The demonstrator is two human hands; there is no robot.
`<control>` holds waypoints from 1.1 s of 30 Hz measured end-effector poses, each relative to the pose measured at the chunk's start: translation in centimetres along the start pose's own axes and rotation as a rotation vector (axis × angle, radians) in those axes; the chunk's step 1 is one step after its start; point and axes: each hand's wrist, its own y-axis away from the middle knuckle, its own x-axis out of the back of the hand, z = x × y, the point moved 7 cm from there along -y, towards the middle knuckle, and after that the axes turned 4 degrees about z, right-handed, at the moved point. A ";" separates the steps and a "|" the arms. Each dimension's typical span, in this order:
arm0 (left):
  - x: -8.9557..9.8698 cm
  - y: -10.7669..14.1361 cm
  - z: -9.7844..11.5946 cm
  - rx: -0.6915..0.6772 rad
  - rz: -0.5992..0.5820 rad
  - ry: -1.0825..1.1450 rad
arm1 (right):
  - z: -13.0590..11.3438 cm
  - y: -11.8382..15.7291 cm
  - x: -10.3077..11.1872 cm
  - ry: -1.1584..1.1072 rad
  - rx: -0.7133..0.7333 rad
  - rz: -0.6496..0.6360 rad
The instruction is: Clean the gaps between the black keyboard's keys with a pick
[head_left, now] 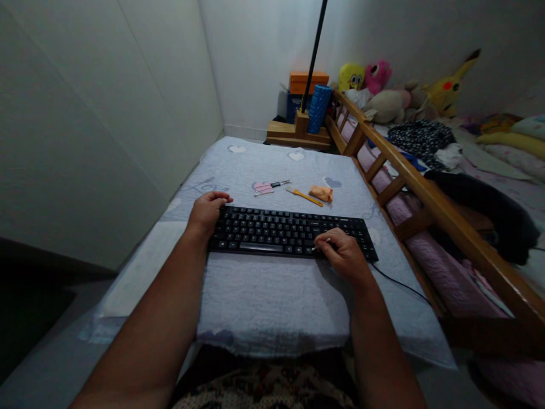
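Note:
A black keyboard [264, 232] lies across the cloth-covered table in front of me. My left hand [208, 211] grips its far left corner, fingers bent together at the back edge. Over the lower right keys, my right hand [340, 250] pinches a thin cotton swab [315, 248] whose white tip is down near the arrow-key area. Beyond the keyboard lie a second white swab [264, 193], a dark-handled tweezer-like tool [279, 184], a small yellow-handled brush [309, 197] and a crumpled orange packet [321, 193].
A cable [400, 281] runs from the keyboard toward the wooden bed rail [426, 199] on the right. White paper [140, 267] lies at left, beside a pale wall panel. A lamp pole [314, 54], blue foam roller [319, 109] and orange box [309, 82] stand behind; plush toys lie on the bed.

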 end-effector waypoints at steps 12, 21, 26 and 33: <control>-0.1 -0.1 -0.2 -0.004 -0.010 0.008 | 0.1 0.0 0.0 0.005 0.004 0.010; -0.1 -0.2 -0.3 0.011 -0.012 0.021 | 0.1 0.2 -0.3 0.015 -0.021 -0.065; -0.1 -0.2 -0.3 0.007 -0.010 0.007 | 0.1 0.1 -0.2 0.004 -0.028 -0.050; -0.1 -0.2 -0.2 0.006 -0.007 0.023 | 0.1 0.0 0.0 0.020 0.005 0.007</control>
